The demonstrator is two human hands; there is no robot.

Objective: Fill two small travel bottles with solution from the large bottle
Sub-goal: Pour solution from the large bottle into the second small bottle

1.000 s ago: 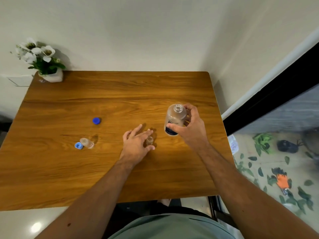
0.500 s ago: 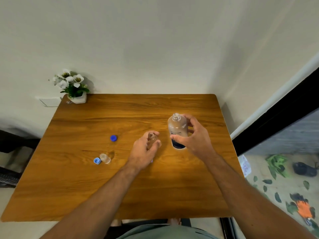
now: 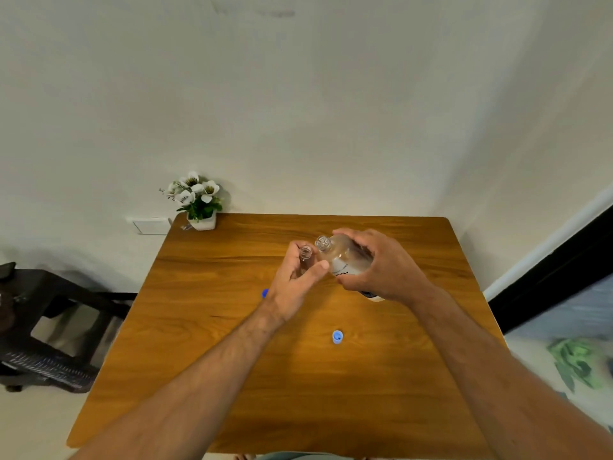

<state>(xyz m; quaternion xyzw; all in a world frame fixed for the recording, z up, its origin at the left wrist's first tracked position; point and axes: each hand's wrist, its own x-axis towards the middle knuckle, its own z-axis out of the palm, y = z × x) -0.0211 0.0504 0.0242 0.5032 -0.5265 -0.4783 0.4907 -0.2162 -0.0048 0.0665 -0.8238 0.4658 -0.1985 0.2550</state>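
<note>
My left hand (image 3: 295, 280) holds a small clear travel bottle (image 3: 305, 254) upright above the wooden table (image 3: 232, 376), its open mouth up. My right hand (image 3: 381, 267) grips the large clear bottle (image 3: 341, 257), uncapped and tilted to the left, with its neck just right of the small bottle's mouth. A light blue cap (image 3: 337, 336) lies on the table near me. A darker blue cap (image 3: 264, 293) peeks out from behind my left wrist. The second small bottle is hidden from view.
A white pot of white flowers (image 3: 197, 202) stands at the table's far left corner against the wall. A dark low stand (image 3: 49, 327) sits on the floor to the left. Leaves lie on the floor (image 3: 577, 363) to the right.
My left hand has lifted the small bottle off the table. My right hand has raised the large bottle and tipped it left toward the small one. The camera has tilted upward.
</note>
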